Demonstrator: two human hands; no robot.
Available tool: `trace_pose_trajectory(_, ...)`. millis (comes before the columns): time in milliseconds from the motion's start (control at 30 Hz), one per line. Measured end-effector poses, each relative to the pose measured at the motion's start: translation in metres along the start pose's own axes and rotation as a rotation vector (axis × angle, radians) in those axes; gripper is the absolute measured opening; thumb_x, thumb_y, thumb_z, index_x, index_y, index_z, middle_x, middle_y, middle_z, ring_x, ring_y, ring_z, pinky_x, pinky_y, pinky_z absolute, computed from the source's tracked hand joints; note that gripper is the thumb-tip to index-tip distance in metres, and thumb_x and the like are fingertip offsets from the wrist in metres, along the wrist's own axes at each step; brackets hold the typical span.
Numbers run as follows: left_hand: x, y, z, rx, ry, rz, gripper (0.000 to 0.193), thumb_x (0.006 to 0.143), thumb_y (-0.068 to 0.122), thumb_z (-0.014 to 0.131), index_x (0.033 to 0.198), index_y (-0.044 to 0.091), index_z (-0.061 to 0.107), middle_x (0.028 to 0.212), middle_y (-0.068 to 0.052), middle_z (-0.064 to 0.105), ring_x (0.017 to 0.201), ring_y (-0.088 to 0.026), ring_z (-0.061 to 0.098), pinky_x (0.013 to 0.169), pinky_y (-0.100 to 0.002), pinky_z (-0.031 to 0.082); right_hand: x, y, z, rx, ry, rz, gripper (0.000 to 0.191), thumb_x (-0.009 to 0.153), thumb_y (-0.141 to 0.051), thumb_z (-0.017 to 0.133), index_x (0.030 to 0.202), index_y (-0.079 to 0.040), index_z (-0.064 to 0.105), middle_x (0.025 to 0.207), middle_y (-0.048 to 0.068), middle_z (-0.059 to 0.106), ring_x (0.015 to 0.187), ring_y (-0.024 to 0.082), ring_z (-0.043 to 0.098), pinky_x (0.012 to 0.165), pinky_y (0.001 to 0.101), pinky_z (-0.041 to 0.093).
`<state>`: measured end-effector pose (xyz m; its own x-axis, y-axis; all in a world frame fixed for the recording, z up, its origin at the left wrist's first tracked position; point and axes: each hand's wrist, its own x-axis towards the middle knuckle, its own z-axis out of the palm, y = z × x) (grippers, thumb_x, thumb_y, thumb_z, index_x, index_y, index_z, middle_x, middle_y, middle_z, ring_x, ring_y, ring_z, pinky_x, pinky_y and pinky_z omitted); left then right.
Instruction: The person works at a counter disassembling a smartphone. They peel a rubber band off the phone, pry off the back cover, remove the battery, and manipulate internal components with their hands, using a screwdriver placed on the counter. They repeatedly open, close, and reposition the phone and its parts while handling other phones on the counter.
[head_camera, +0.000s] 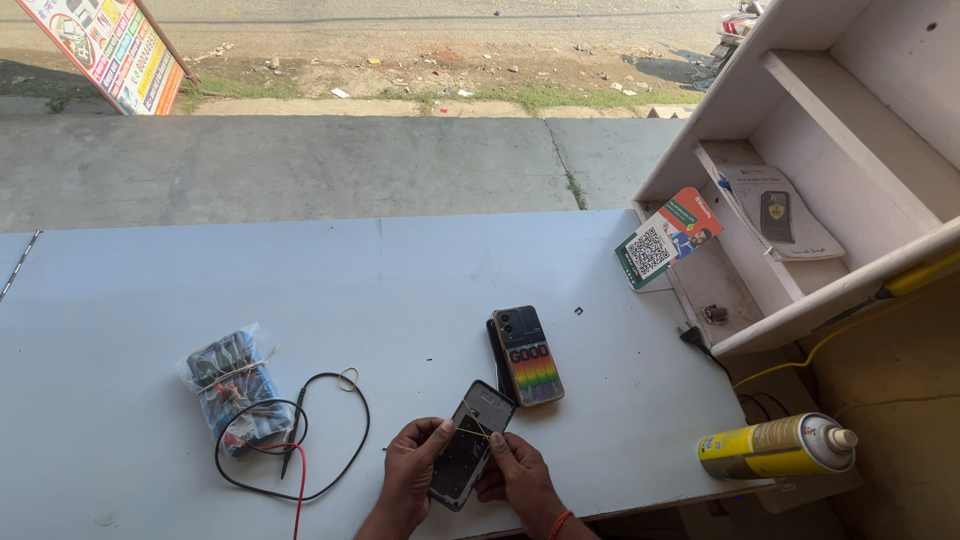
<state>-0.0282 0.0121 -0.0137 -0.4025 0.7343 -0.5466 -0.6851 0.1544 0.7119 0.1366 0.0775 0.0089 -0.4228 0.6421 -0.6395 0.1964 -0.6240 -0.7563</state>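
My left hand and my right hand together hold a dark phone near the front edge of the white table. The phone lies tilted, its top end pointing up and right, with thin yellowish lines across its face. My left thumb rests on its left edge and my right thumb on its right edge. Just beyond it lies a second phone with a rainbow-striped back cover, resting on another dark slab.
A plastic-wrapped bundle with black and red test leads lies at the left. A yellow spray can lies at the right edge. White shelving holds a code card and a leaflet.
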Motion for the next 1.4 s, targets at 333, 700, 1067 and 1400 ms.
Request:
trace_pose_trajectory(333, 0.005, -0.002, -0.001, -0.002, 0.060, 0.002, 0.025, 0.084, 0.018, 0.081, 0.092, -0.001, 0.068, 0.076, -0.009, 0.070, 0.062, -0.014, 0.064, 0.055, -0.028, 0.054, 0.000, 0.010, -0.006, -0.123, -0.172, -0.103, 0.041, 0.096, -0.025, 0.067, 0.128, -0.004, 0.054, 0.086, 0.008, 0.074, 0.075, 0.012, 0.072, 0.070, 0.0299, 0.063)
trace_pose_trajectory(700, 0.003, 0.001, -0.002, -0.081, -0.016, -0.005, 0.029, 0.089, 0.010, 0.071, 0.114, -0.006, 0.070, 0.089, -0.014, 0.074, 0.073, -0.017, 0.071, 0.063, -0.030, 0.060, -0.003, 0.010, -0.004, -0.242, -0.188, -0.113, 0.064, 0.086, -0.020, 0.081, 0.139, -0.002, 0.049, 0.085, 0.012, 0.076, 0.075, 0.013, 0.072, 0.068, 0.0278, 0.058)
trace_pose_trajectory(1067, -0.013, 0.011, -0.022, 0.274, -0.260, -0.137, 0.042, 0.090, 0.023, 0.071, 0.125, 0.000, 0.070, 0.096, -0.010, 0.079, 0.084, -0.015, 0.076, 0.072, -0.030, 0.064, 0.002, 0.006, -0.012, 0.060, -0.149, -0.130, 0.060, 0.088, -0.020, 0.074, 0.139, -0.003, 0.049, 0.092, 0.012, 0.074, 0.077, 0.016, 0.073, 0.069, 0.0328, 0.064)
trace_pose_trajectory(1400, -0.009, 0.001, -0.027, 0.326, -0.274, -0.096, 0.046, 0.086, 0.032, 0.078, 0.116, -0.003, 0.074, 0.088, -0.011, 0.079, 0.076, -0.015, 0.074, 0.065, -0.029, 0.060, 0.000, 0.008, -0.009, 0.094, -0.089, -0.172, 0.052, 0.088, -0.021, 0.074, 0.131, 0.000, 0.052, 0.095, 0.015, 0.074, 0.080, 0.018, 0.075, 0.069, 0.0345, 0.064)
